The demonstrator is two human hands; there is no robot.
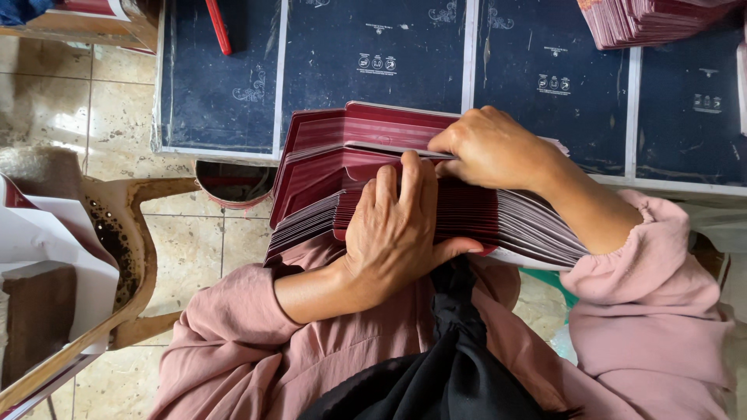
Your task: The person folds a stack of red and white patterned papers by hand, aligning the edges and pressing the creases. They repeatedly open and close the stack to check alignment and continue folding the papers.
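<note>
A: What stage does this look like?

B: Sorting or counting, I'd judge. A thick fanned stack of maroon card sheets (pixel 436 198) lies across the lap, its far edge against the dark blue printed boards (pixel 373 54) at twelve o'clock. The sheets are spread like a deck, and both hands are in the middle of them.

A: Start at nine o'clock.

B: There a wooden chair (pixel 136 257) with white paper on it stands on the tiled floor (pixel 117 101). Moving in, the left hand (pixel 397 229) lies flat on top of the fan, fingers spread fairly wide and pointing to twelve o'clock, thumb hooked under the near edge. It presses rather than grips.

A: And the other?

B: The right hand (pixel 490 148), at one o'clock from the left, is curled narrow, fingertips tucked into the sheets as if pinching a few at their upper edge. How many, I cannot tell.

A: What would the next move need?

B: Probably a steady left palm while the right peels sheets away cleanly. A second maroon pile (pixel 646 19) sits at two o'clock, well apart.
</note>
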